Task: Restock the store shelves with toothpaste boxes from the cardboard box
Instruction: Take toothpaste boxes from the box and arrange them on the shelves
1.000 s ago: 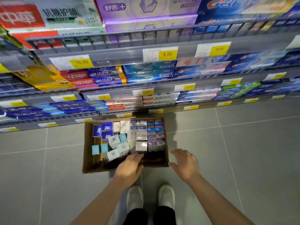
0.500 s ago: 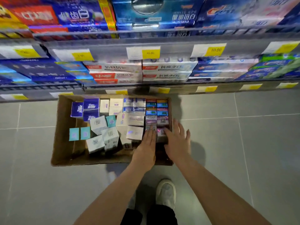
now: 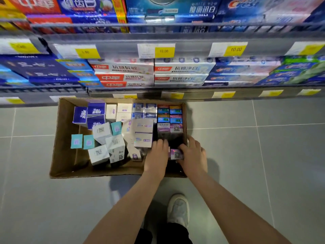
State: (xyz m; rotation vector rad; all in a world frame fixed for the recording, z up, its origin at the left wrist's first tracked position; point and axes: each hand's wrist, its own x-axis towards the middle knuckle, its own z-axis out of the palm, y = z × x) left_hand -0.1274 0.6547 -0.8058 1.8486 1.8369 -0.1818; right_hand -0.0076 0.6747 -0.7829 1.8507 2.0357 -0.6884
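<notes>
An open cardboard box [image 3: 63,138] sits on the floor below the shelves, packed with several upright toothpaste boxes [image 3: 144,131] in white, blue, teal and purple. Both my hands are inside its near right corner. My right hand [image 3: 192,156] grips a small purple toothpaste box [image 3: 176,154] with its fingers curled round it. My left hand [image 3: 157,154] reaches down beside it, fingertips touching the boxes in a dark gap; whether it holds one is hidden.
Store shelves [image 3: 175,39] with yellow price tags and stacked toothpaste packs rise just behind the box. Grey tiled floor [image 3: 263,155] spreads to the right and left. My white shoe [image 3: 178,210] stands just behind the box.
Both hands moved from the box's near edge down into its right corner. My right hand closed round a purple toothpaste box. The camera has dropped closer to the box.
</notes>
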